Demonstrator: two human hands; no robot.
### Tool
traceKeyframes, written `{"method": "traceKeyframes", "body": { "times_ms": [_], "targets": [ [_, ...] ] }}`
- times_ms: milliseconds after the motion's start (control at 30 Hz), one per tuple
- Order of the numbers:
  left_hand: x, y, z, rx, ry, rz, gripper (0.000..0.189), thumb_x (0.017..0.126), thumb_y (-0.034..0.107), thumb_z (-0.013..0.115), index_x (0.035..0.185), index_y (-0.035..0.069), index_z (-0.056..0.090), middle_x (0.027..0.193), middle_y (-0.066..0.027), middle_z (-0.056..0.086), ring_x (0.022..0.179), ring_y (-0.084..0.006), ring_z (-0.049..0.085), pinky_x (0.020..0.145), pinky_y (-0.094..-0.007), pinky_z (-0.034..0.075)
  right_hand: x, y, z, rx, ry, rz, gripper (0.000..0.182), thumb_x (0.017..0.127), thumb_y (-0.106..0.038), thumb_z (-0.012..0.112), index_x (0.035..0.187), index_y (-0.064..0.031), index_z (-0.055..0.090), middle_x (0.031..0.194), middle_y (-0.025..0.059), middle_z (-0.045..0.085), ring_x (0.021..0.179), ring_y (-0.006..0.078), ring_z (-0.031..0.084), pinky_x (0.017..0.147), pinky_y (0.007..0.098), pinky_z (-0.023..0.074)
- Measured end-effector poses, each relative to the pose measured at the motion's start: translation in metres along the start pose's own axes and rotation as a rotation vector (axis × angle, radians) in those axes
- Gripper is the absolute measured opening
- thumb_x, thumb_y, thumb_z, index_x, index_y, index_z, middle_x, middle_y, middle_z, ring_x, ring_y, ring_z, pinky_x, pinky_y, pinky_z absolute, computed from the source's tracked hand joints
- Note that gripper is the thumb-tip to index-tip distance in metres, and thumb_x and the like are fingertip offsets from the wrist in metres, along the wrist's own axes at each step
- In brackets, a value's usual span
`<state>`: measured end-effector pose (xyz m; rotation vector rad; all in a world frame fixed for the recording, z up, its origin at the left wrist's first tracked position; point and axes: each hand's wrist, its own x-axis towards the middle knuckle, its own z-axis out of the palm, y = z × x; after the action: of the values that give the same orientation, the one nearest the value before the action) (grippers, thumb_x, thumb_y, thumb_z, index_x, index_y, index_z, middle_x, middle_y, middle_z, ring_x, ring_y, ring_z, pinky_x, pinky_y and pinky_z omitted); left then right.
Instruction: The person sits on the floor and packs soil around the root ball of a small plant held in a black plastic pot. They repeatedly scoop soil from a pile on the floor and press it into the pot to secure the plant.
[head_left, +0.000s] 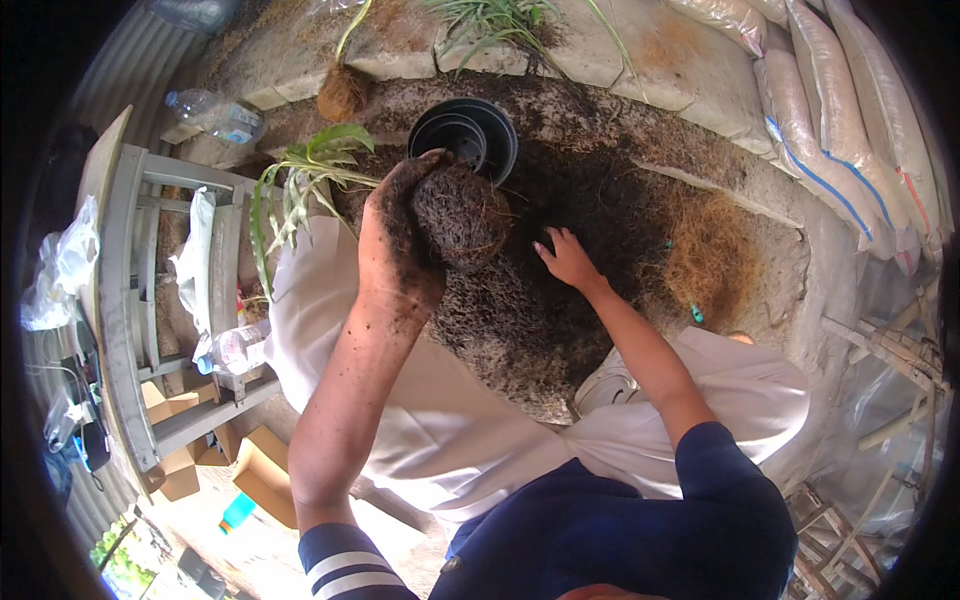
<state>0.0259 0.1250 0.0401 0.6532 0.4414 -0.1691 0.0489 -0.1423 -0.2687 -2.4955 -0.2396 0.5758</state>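
My left hand (405, 240), dark with soil, holds a round root ball (463, 217) covered in dark soil and fine roots. Green strap-like leaves (315, 165) stick out to the left of this hand. Just beyond the root ball stand black plastic pots (499, 142), a smaller one inside a larger one. My right hand (566, 259) is over the heap of dark potting soil (517, 315), fingers spread, holding nothing that I can see. Brown coconut fiber (712, 255) lies to the right of the soil.
A fiber-wrapped root ball (341, 94) and a leafy plant (499, 30) lie by the stone edging (397, 60). Filled sacks (832, 135) are piled at the upper right. At the left are a metal-framed bench (124, 300), plastic bottles (217, 116) and an open cardboard box (266, 476).
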Motion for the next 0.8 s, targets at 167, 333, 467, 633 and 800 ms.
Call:
{"method": "traceKeyframes", "body": {
  "times_ms": [167, 333, 467, 633, 800],
  "targets": [
    [0.001, 0.001, -0.002, -0.022, 0.006, -0.009, 0.023, 0.093, 0.017, 0.05, 0.106, 0.003, 0.062, 0.098, -0.0108, 0.067, 0.089, -0.0242, 0.065, 0.079, -0.0367, 0.053, -0.004, 0.014, 0.051, 0.108, 0.002, -0.098, 0.048, 0.1, -0.029, 0.046, 0.138, 0.0005, 0.042, 0.146, 0.0234, 0.033, 0.134, 0.0397, 0.036, 0.109, 0.0475, 0.0331],
    [0.002, 0.001, -0.004, -0.023, -0.012, -0.01, 0.022, 0.092, 0.016, 0.05, 0.106, 0.003, 0.062, 0.098, -0.0109, 0.067, 0.089, -0.0241, 0.065, 0.079, -0.0364, 0.053, -0.021, 0.004, 0.045, 0.201, 0.02, -0.017, 0.043, 0.097, -0.026, 0.054, 0.13, 0.001, 0.051, 0.134, 0.0225, 0.051, 0.124, 0.0374, 0.049, 0.104, 0.0476, 0.0387],
    [0.003, -0.001, -0.005, -0.014, -0.003, -0.005, 0.023, 0.093, 0.017, 0.05, 0.107, 0.003, 0.062, 0.097, -0.0109, 0.067, 0.088, -0.0241, 0.065, 0.079, -0.0364, 0.053, -0.027, 0.0, 0.039, 0.238, 0.092, 0.003, 0.037, 0.092, -0.02, 0.062, 0.122, 0.0012, 0.057, 0.124, 0.021, 0.058, 0.118, 0.0357, 0.054, 0.099, 0.0442, 0.0442],
    [0.002, -0.001, -0.005, 0.01, -0.027, -0.01, 0.025, 0.093, 0.019, 0.049, 0.108, 0.003, 0.062, 0.097, -0.0108, 0.067, 0.088, -0.0244, 0.065, 0.079, -0.0369, 0.053, -0.015, 0.018, 0.035, 0.591, -0.021, 0.216, 0.034, 0.09, -0.018, 0.064, 0.121, -0.0028, 0.06, 0.12, 0.0121, 0.063, 0.111, 0.0277, 0.06, 0.093, 0.0376, 0.0481],
    [0.004, -0.001, -0.009, -0.023, 0.004, -0.014, 0.025, 0.094, 0.019, 0.049, 0.109, 0.003, 0.061, 0.097, -0.0106, 0.067, 0.088, -0.0244, 0.065, 0.079, -0.037, 0.053, 0.001, 0.048, 0.026, 1.669, -0.189, 0.449, 0.042, 0.093, -0.036, 0.059, 0.128, -0.0133, 0.058, 0.128, 0.0037, 0.059, 0.115, 0.0176, 0.055, 0.096, 0.0313, 0.0405]
  ]
}}
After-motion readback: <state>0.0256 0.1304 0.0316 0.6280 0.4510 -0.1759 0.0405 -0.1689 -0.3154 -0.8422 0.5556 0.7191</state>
